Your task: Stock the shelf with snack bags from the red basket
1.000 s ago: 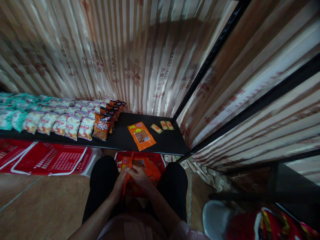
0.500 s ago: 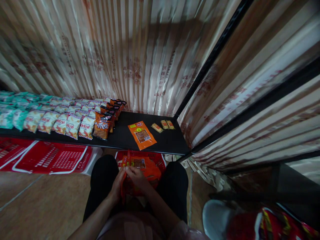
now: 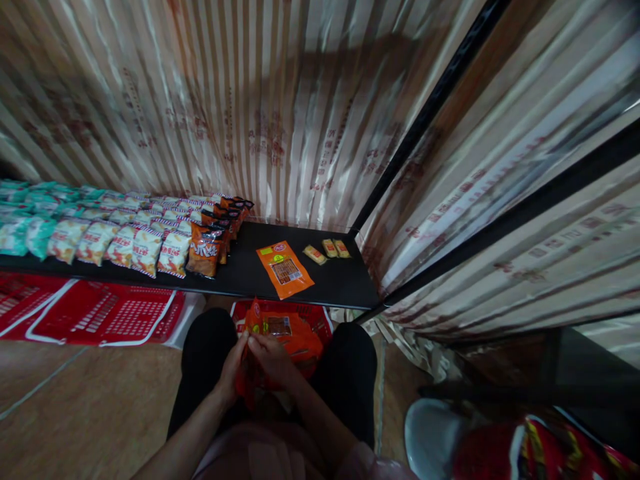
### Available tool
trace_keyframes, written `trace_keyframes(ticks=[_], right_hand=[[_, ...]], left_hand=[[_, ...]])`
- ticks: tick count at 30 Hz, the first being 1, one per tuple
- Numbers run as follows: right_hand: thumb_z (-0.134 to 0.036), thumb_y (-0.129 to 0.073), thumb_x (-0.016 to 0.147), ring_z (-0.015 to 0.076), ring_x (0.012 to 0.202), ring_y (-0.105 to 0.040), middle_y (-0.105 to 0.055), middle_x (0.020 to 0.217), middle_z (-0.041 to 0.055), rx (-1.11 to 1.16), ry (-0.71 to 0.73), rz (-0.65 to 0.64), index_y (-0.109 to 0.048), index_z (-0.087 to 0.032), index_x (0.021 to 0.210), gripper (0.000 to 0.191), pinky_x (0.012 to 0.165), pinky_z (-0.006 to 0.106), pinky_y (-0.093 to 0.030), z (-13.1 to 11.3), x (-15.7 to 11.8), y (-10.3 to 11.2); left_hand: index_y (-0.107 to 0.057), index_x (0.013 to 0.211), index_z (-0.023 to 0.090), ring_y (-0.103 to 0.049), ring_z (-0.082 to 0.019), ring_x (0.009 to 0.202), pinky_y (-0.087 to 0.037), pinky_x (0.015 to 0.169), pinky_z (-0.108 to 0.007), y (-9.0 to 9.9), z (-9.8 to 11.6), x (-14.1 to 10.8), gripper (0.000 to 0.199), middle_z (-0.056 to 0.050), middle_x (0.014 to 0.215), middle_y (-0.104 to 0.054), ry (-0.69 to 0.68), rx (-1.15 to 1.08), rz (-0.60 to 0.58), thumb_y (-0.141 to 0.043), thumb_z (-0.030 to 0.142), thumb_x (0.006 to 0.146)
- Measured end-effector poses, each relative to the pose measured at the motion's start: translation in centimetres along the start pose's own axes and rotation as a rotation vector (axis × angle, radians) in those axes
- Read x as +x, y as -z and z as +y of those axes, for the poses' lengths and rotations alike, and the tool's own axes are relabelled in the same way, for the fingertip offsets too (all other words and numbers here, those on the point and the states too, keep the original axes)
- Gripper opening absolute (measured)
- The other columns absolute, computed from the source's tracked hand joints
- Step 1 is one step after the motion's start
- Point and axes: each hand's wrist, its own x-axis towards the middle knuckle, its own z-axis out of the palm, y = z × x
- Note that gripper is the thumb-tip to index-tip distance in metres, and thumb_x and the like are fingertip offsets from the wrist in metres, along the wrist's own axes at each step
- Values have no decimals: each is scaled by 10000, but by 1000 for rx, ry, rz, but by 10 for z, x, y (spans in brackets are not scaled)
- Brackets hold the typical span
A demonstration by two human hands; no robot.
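Between my knees, both hands pinch one orange snack packet [image 3: 255, 313] held on edge, its top sticking up above my fingers. My left hand [image 3: 234, 365] grips it from the left. My right hand [image 3: 271, 357] meets it from the right, the fingertips of both close together. Behind and below them, more orange packets [image 3: 300, 337] fill a red basket [image 3: 324, 320] on the floor. On the black shelf [image 3: 245, 267] ahead, one flat orange packet [image 3: 285, 270] lies face up. To its right are three small yellowish packs [image 3: 315, 254].
Rows of white snack bags [image 3: 135, 247], brown bags [image 3: 204, 252] and green bags [image 3: 40, 237] line the shelf's left side. Red baskets [image 3: 115, 317] stand under it. Dark metal posts [image 3: 425, 127] and pleated curtain [image 3: 280, 100] rise behind. A grey-white stool [image 3: 433, 433] stands lower right.
The packet in my hands has turned slightly, and its lower part shows more below my fingers. Both hands have shifted a little. The things on the shelf stay where they were.
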Motion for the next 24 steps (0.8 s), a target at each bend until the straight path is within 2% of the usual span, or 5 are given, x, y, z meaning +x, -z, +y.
trace_keyframes(ticks=[6,12,15,18,24], right_hand=[[-355,-395,876,175,877,-549,-649,894,58,-114,22,26,-652,-220,1041,334,811,274,-388,0,-3,1],[-325,-391,873,184,924,-543,-643,941,63,-141,27,-30,-634,-217,1081,338,836,289,-390,-5,-8,1],[-312,-416,861,187,932,-543,-639,961,71,-114,21,-24,-600,-220,1152,356,837,295,-400,-4,-10,0],[-256,-431,844,173,877,-554,-647,903,52,-80,33,-25,-635,-230,1094,324,811,285,-411,0,-11,-1],[-189,-467,785,153,821,-551,-629,844,29,-23,39,-7,-670,-207,947,261,764,260,-429,7,-9,-2]], left_hand=[[-650,842,154,-649,-157,792,-489,796,-258,-9,10,-5,133,-24,784,-692,21,-27,45,-577,232,763],[-556,586,151,-519,-92,434,-402,463,-199,-18,18,-16,87,37,490,-568,44,-3,84,-608,201,636],[-537,551,152,-494,-92,413,-387,451,-203,-20,22,-22,101,45,454,-536,62,36,74,-596,217,601],[-554,572,150,-512,-104,432,-399,466,-216,-17,22,-22,112,36,482,-557,69,64,65,-591,253,595],[-582,599,145,-535,-107,476,-393,482,-204,-9,18,-15,177,31,513,-586,-116,198,85,-691,278,555]])
